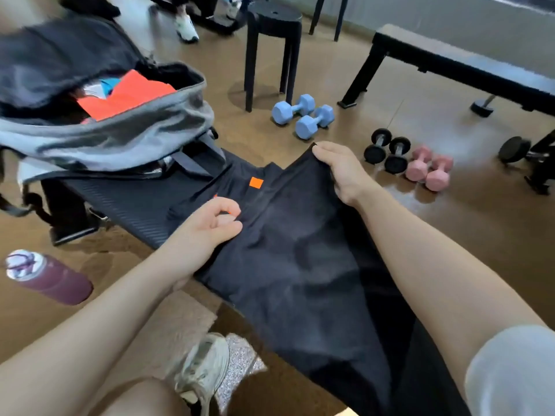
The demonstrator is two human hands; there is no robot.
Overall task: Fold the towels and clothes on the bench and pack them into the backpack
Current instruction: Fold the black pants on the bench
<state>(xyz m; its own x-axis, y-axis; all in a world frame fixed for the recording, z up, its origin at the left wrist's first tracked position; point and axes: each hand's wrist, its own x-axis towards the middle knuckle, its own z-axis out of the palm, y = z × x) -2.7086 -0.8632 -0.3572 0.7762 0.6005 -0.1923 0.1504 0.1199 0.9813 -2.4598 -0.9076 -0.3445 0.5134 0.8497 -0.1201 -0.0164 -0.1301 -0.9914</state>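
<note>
A black garment with an orange patch lies spread along the black bench. My right hand grips the garment's far edge and holds it lifted. My left hand pinches the fabric near the garment's left side, close to the orange patch. The grey backpack stands open at the bench's far left end. Inside it I see an orange folded cloth and something blue beneath it.
A maroon water bottle lies on the floor at the left. Blue dumbbells, black dumbbells and pink dumbbells sit on the floor beyond the bench. A black stool and a second bench stand farther back. Another person's shoe shows at the top.
</note>
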